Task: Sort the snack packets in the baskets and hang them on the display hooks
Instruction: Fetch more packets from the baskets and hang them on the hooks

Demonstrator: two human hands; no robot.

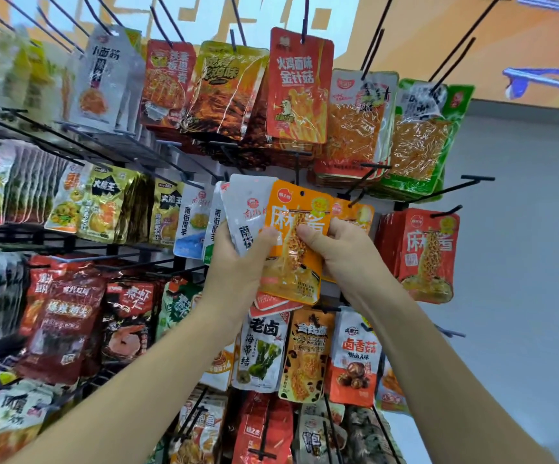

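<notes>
**While most hooks are loaded, one orange packet is mid-hang**

Since no basket is in view, what's left to sort can't be counted. Left rows of the rack (pixel 70 202): hooks packed, look done. Next, hung white packs (pixel 193 219) fill a middle-row hook.

Left hand (pixel 238 262) is raised just beside them. Its fingers curl round a small stack of white packets (pixel 249 212), and its thumb presses on the orange packet (pixel 291 262). Those white ones are unhung.

The orange packet is upright in front of the rack, held between both hands. The hang hole at its top is free, on no hook yet. Right hand (pixel 345 256) pinches its right side, thumb on the front, fingers behind.

Just behind and to the right, matching orange packets (pixel 355 212) already hang on a hook, likely the target. Further right, red packets (pixel 428 252) hang full. Above them a bare hook (pixel 452 188) sticks out.

Judgement: display mostly stocked, task well along but not finished. The orange packet needs threading. The white stack probably goes to the white row after that.
</notes>
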